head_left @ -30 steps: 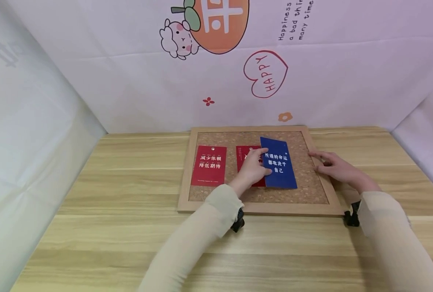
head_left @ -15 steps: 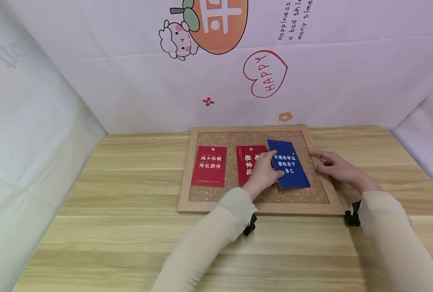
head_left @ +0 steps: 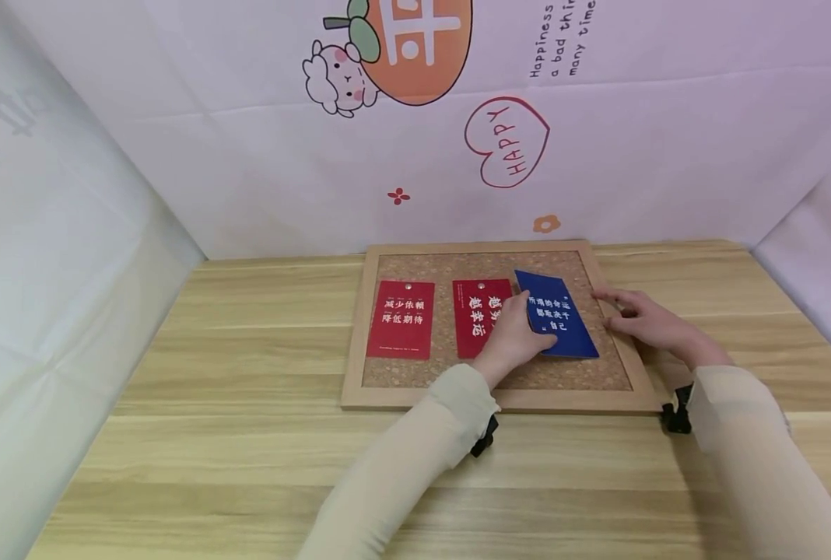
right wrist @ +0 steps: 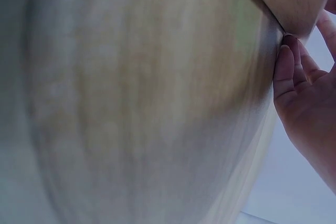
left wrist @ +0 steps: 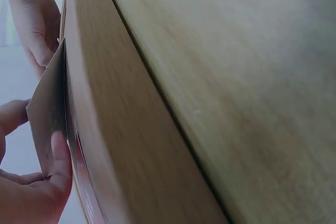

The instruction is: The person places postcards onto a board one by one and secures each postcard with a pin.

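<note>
My left hand holds a blue card with white lettering by its left edge, over the right part of a wood-framed corkboard. In the left wrist view the thumb and fingers pinch this card, which stands tilted off the board. My right hand touches the right side of the frame with its fingers and thumb. Two red cards with white lettering lie on the cork: one at the left, one in the middle, partly hidden by my left hand. Each has a round pin near its top.
The corkboard lies on a wood-grain table, its back edge close to a white printed cloth. More white cloth hangs along the left side and the right. Black wrist mounts stick out below the sleeves.
My left hand has moved right with the blue card, uncovering more of the middle red card. In the last half second it shifted only slightly. My right hand has stayed at the frame.
</note>
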Available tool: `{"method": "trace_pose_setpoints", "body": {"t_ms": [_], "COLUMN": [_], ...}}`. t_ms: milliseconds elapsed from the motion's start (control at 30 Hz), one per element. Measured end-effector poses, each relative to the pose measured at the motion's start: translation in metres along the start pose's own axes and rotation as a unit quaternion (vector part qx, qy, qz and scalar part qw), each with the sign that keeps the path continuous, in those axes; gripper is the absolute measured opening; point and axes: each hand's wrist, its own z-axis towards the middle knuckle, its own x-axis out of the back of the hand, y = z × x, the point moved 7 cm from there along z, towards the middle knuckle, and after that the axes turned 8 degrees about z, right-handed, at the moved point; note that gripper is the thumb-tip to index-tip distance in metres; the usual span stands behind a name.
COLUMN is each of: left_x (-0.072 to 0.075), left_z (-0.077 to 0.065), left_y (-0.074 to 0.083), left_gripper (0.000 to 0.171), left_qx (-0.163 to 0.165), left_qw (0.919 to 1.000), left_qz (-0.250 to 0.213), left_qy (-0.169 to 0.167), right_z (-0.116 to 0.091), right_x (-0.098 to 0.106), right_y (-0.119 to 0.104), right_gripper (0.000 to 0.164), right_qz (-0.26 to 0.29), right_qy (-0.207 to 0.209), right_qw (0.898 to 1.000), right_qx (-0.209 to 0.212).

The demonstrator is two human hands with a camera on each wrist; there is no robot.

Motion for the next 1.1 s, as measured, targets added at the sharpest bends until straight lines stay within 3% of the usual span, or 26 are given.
{"method": "trace_pose_setpoints", "body": {"t_ms": [433,600,833,933,1100], "left_x": [-0.012,-0.013,-0.016,-0.016,-0.016], "left_z": [-0.001,-0.001,-0.002,-0.003,-0.002], "left_y": [0.008,0.008,0.005,0.005,0.004], "left_gripper": [0.091,0.085,0.067,0.064,0.072], "left_qx": [-0.001,0.002,0.015,0.013,0.001], "left_qw": [0.9993,0.9988,0.9989,0.9989,0.9972], "left_qz": [0.028,0.049,0.044,0.046,0.069], "left_qy": [-0.027,-0.007,0.01,0.003,-0.03], "right_z": [0.001,0.002,0.001,0.001,0.001], "right_x": [-0.001,0.0,0.001,0.0,0.0], "right_y": [0.003,0.002,0.0,-0.001,0.0], "right_gripper": [0.055,0.055,0.053,0.053,0.054], "right_qz": [-0.006,-0.005,-0.007,-0.01,-0.013], "right_qy": [0.003,0.002,0.002,0.001,0.0], "right_qw": [1.0,1.0,1.0,1.0,1.0], "right_qx": [0.005,0.008,0.009,0.01,0.002]}}
